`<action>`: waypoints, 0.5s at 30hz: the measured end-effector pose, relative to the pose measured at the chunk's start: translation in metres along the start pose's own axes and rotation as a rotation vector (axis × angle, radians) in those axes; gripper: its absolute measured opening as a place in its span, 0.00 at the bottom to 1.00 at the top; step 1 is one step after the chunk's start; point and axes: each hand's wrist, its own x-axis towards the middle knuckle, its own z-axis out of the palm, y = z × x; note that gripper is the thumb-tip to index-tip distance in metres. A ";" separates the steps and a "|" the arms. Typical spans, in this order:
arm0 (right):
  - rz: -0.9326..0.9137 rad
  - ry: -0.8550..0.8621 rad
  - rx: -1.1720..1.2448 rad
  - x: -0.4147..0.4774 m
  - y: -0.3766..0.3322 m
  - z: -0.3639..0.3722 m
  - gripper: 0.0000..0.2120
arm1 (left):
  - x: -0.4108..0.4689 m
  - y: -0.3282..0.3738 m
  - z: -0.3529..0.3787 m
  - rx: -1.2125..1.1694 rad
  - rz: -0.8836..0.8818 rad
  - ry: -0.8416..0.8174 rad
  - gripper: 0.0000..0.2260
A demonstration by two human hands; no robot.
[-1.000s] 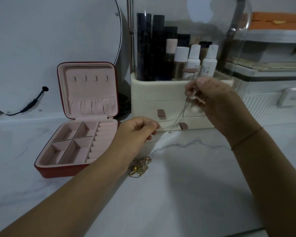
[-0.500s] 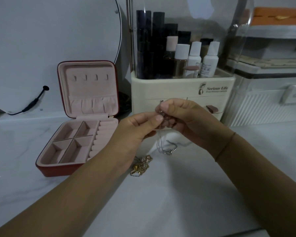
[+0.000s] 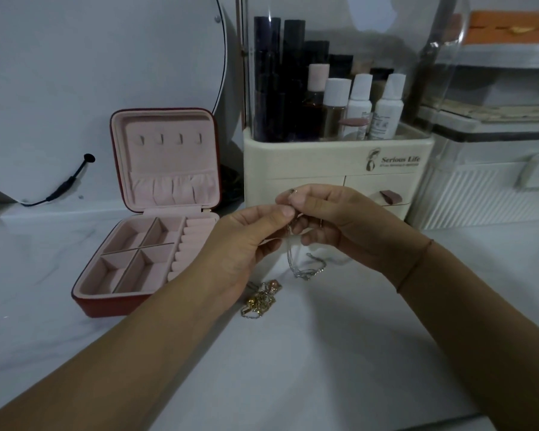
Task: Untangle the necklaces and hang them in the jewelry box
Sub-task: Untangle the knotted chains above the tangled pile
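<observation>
A silver necklace is pinched by the left hand and right hand and held over the desk, evidently so its loops hang down for untangling. A gold tangle is seen beneath. The 4 hooks of the jewelry box are bare.

Red jewelry box lined in pale pink; silver necklace; gold necklace tangle; white surface veined grey; cream cosmetics organizer with black lettering.

White marbled desk is seen in dim light; round panel, possibly a mirror, is propped back left.
</observation>
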 end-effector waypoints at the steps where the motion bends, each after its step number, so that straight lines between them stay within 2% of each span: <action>1: 0.002 -0.007 0.007 0.000 0.000 0.000 0.09 | 0.000 0.000 0.000 0.007 0.006 0.002 0.11; 5: 0.012 -0.024 0.016 -0.002 0.000 0.000 0.12 | 0.000 -0.002 -0.001 0.094 0.063 0.040 0.11; 8: 0.020 -0.001 -0.013 -0.002 0.000 -0.002 0.10 | 0.002 -0.003 -0.002 0.116 0.069 0.053 0.11; 13: 0.021 0.082 -0.134 -0.003 -0.004 0.000 0.09 | 0.003 -0.005 -0.001 0.165 0.052 0.034 0.03; 15: 0.025 0.092 -0.122 -0.004 -0.005 0.000 0.09 | 0.003 -0.005 0.000 0.173 0.041 0.047 0.06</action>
